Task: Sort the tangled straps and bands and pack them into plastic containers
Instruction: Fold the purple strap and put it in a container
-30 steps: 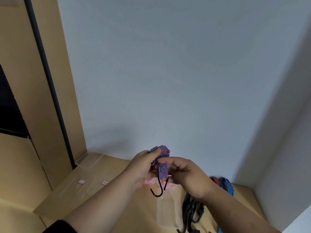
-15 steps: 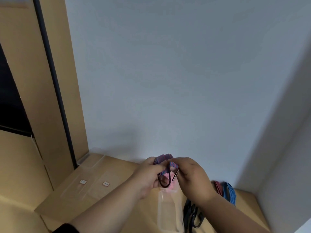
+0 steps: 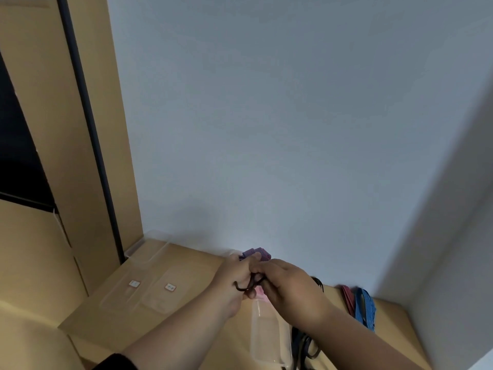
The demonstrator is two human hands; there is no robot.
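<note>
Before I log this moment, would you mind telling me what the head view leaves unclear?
- Purple strap bundle: mostly hidden behind the left hand and right hand; only its top shows.
- Black hook: partly hidden by fingers; what it attaches to is unclear.
- Clear container: cut off by the bottom edge; contents uncertain.
- Black straps: cut off by the bottom edge and the right forearm.
- Container labels: too small to read.

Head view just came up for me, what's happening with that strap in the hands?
A person is holding a folded purple-and-red strap bundle up in front of the wall, above the wooden tabletop. The left hand grips the bundle while the right hand works the black metal hook against it. A clear plastic container stands just below the hands. Red and blue straps lie loose on the table to the right.
</note>
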